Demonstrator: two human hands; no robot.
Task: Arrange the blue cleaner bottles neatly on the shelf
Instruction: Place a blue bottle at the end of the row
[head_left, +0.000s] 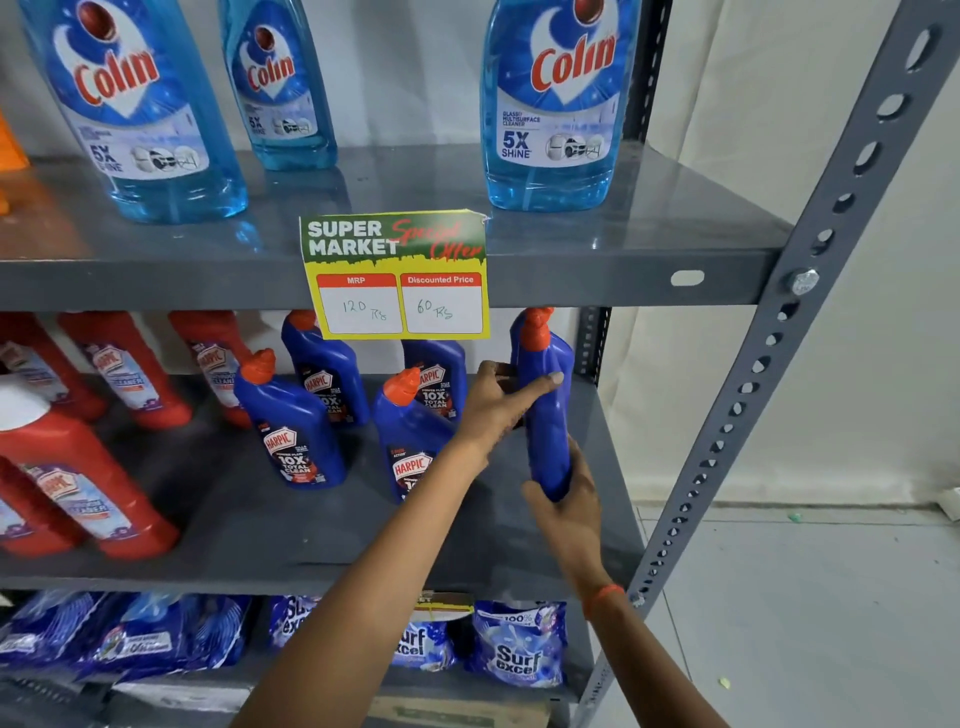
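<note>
A dark blue cleaner bottle (548, 415) with an orange cap stands at the right end of the grey middle shelf (291, 540). My left hand (498, 402) wraps its upper body, thumb across the front. My right hand (566, 499) grips its base from below. Several more blue Harpic bottles stand to the left: one at front left (296, 431), one behind it (324, 366), one at front centre (408, 439) partly hidden by my left arm, and one at the back (436, 376) under the price tag.
Red Harpic bottles (78, 467) fill the shelf's left side. Light blue Colin bottles (550, 104) stand on the shelf above, where a price tag (397, 275) hangs. Surf Excel packs (519, 644) lie below. The perforated grey upright (769, 358) borders the right.
</note>
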